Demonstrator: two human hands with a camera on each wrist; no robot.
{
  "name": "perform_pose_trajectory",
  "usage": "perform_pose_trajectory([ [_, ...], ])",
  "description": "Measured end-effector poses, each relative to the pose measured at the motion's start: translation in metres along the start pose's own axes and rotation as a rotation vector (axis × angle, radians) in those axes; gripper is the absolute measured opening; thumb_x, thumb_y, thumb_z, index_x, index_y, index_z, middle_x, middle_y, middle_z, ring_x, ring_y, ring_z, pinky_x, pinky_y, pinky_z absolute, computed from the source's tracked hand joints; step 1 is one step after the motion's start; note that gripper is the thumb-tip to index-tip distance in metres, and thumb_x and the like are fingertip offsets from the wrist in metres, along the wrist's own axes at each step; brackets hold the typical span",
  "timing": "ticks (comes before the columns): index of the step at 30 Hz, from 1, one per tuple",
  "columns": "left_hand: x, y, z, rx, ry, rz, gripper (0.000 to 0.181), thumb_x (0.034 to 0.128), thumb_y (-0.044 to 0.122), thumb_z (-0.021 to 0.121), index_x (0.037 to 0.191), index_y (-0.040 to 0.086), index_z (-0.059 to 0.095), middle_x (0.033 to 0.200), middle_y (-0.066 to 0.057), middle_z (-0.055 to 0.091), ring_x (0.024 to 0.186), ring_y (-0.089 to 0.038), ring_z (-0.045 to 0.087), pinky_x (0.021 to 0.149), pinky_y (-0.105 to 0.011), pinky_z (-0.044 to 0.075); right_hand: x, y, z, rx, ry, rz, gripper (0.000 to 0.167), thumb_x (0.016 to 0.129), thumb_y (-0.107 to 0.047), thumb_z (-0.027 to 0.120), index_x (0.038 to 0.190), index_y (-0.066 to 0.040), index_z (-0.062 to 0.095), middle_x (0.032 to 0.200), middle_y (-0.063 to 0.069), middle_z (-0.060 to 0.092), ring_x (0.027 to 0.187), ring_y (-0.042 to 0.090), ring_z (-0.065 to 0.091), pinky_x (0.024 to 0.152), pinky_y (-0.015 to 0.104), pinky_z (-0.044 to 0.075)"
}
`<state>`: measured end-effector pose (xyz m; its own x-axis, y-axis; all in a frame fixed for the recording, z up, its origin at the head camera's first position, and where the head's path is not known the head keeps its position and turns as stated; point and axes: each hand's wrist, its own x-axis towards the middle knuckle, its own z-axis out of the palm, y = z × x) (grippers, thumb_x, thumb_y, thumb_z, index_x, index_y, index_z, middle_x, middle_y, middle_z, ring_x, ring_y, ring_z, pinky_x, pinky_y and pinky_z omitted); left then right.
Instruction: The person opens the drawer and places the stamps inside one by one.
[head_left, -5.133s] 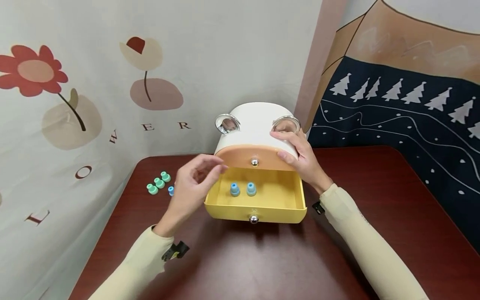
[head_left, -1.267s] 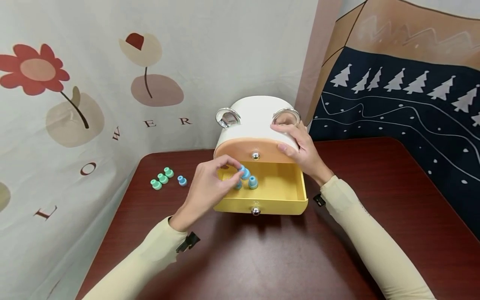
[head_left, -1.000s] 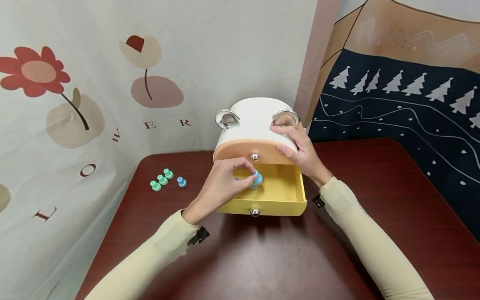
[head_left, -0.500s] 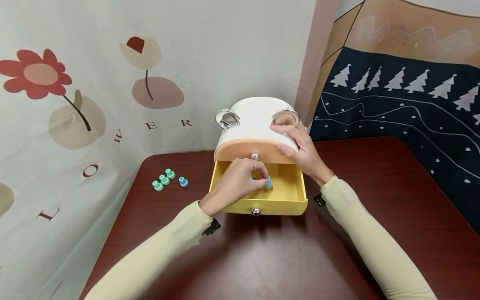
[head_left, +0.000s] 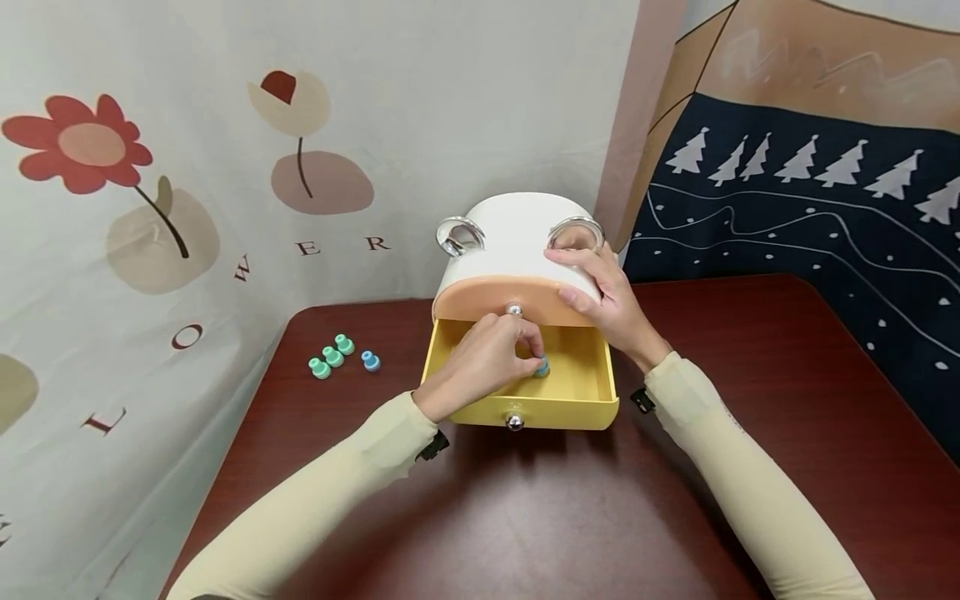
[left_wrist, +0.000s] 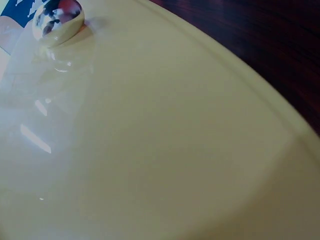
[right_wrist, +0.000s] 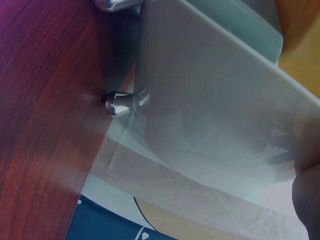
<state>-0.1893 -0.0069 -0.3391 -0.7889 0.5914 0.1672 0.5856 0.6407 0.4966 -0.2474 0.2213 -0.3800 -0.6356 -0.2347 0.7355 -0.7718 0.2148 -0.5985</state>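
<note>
In the head view my left hand (head_left: 487,354) reaches over the front wall of the pulled-out yellow drawer (head_left: 566,412). Its thumb and fingertips pinch a small blue peg-shaped piece (head_left: 542,367) low in the drawer. The hand covers the left part of the drawer floor. My right hand (head_left: 611,304) grips the right side of a small white drawer cabinet (head_left: 517,229), thumb at the edge of the orange upper drawer front (head_left: 480,298), fingers below the right silver ring. The left wrist view shows the drawer's yellow front (left_wrist: 165,115) and silver knob (left_wrist: 59,21).
Left of the cabinet, three green peg-shaped pieces (head_left: 332,357) stand in a slanting row on the dark red table (head_left: 540,517), beside one blue piece (head_left: 371,360). Printed cloth (head_left: 420,125) hangs behind. A silver foot (right_wrist: 120,103) supports the cabinet in the right wrist view.
My left hand, holding nothing visible at first, later held a blue piece above the drawer, then moved right and lowered it inside. The two pieces there are now hidden. My right hand has stayed put.
</note>
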Motion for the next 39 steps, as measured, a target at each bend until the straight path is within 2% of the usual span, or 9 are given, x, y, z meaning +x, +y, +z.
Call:
perform_pose_trajectory([
  [5,-0.002,-0.002,-0.001,-0.013,0.013,0.006,0.015,0.0894,0.015,0.093,0.084,0.018,0.079,0.087,0.01,0.074,0.086,-0.017,0.068,0.074,-0.03,0.052,0.0,-0.002,0.0,0.014,-0.006,0.026,0.047,0.093,-0.016,0.068,0.138,-0.004,0.072,0.144,0.016,0.064,0.128,0.025,0.044,0.105,0.045,0.03],
  [9,-0.01,-0.004,-0.008,-0.031,0.05,0.017,0.012,0.0894,0.016,0.093,0.087,0.016,0.081,0.089,0.008,0.078,0.086,-0.019,0.071,0.076,-0.031,0.052,-0.001,-0.003,0.0,0.009,-0.008,0.046,0.047,0.094,-0.017,0.067,0.14,-0.005,0.071,0.145,0.016,0.064,0.13,0.021,0.044,0.105,0.044,0.033],
  [15,-0.027,-0.016,-0.017,-0.15,0.109,0.064,0.007,0.0938,0.013,0.087,0.091,0.013,0.081,0.09,0.008,0.078,0.096,-0.021,0.076,0.088,-0.04,0.058,-0.002,-0.001,-0.001,-0.013,0.0,0.025,0.047,0.095,-0.019,0.067,0.14,-0.006,0.072,0.145,0.012,0.066,0.132,0.021,0.045,0.107,0.046,0.032],
  [18,-0.035,-0.022,-0.017,-0.201,0.153,0.077,0.004,0.0957,0.012,0.085,0.095,0.012,0.081,0.091,0.009,0.076,0.094,-0.021,0.074,0.085,-0.042,0.059,-0.002,-0.001,-0.001,-0.014,0.001,0.023,0.047,0.095,-0.019,0.067,0.139,-0.006,0.072,0.145,0.013,0.065,0.132,0.022,0.045,0.107,0.044,0.032],
  [22,-0.043,-0.024,-0.018,-0.195,0.237,0.089,0.004,0.0965,0.012,0.084,0.097,0.012,0.081,0.09,0.009,0.076,0.089,-0.021,0.073,0.081,-0.04,0.059,-0.001,-0.001,0.0,-0.001,0.004,0.022,0.047,0.093,-0.017,0.069,0.138,-0.004,0.071,0.145,0.016,0.063,0.132,0.023,0.044,0.107,0.042,0.031],
  [25,-0.049,-0.027,-0.018,-0.182,0.309,0.095,0.003,0.0974,0.012,0.083,0.096,0.01,0.08,0.09,0.007,0.077,0.088,-0.02,0.073,0.084,-0.04,0.06,-0.002,-0.001,0.0,0.003,0.0,0.013,0.047,0.091,-0.014,0.07,0.137,-0.002,0.071,0.144,0.019,0.062,0.131,0.026,0.044,0.107,0.044,0.029],
  [30,-0.058,-0.037,-0.021,-0.238,0.432,0.09,0.002,0.098,0.01,0.08,0.1,0.009,0.081,0.097,0.003,0.077,0.089,-0.016,0.071,0.082,-0.04,0.059,-0.003,0.0,0.001,0.005,0.005,0.015,0.047,0.091,-0.015,0.07,0.136,-0.003,0.072,0.144,0.019,0.062,0.132,0.025,0.044,0.107,0.044,0.029],
  [35,-0.067,-0.051,-0.023,-0.303,0.578,0.085,0.019,0.0963,0.005,0.08,0.115,0.006,0.077,0.108,-0.003,0.077,0.087,-0.017,0.069,0.077,-0.037,0.058,-0.002,0.0,0.001,0.01,0.005,0.023,0.046,0.093,-0.017,0.069,0.137,-0.005,0.072,0.144,0.016,0.063,0.129,0.023,0.044,0.104,0.041,0.031],
  [39,-0.073,-0.061,-0.024,-0.314,0.666,0.08,0.027,0.0958,0.003,0.078,0.123,0.002,0.072,0.11,-0.013,0.075,0.089,-0.02,0.069,0.08,-0.032,0.057,-0.001,-0.001,0.002,0.015,0.011,0.019,0.046,0.091,-0.015,0.07,0.135,-0.002,0.072,0.143,0.019,0.064,0.13,0.023,0.044,0.105,0.04,0.031],
])
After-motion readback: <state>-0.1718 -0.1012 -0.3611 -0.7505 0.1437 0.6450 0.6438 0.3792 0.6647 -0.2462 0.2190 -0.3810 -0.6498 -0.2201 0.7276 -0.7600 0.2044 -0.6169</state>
